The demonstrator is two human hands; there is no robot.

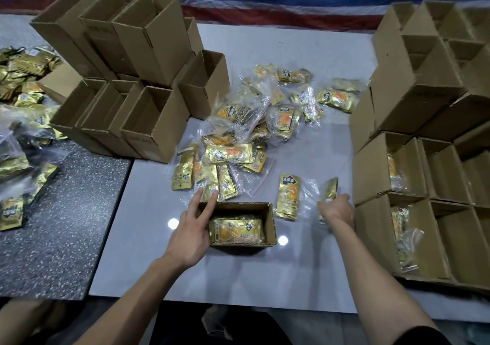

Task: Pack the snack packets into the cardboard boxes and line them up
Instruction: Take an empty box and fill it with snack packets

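Note:
An open cardboard box (270, 225) stands on the white table in front of me with a gold snack packet (234, 229) lying inside. My left hand (192, 229) rests on the box's left wall, its fingers straight and reaching toward the loose gold packets (229, 153) heaped in the table's middle. My right hand (335, 208) grips a gold packet (330, 188) held upright, to the right of the box. One more packet (289, 196) lies flat between the box and that hand.
Empty open boxes (148, 122) are stacked at the left rear. Rows of boxes (384, 169) at the right, some holding packets, stand side by side. More gold packets (23, 100) cover the dark speckled table (61, 225) on the left. A striped tarp lies behind.

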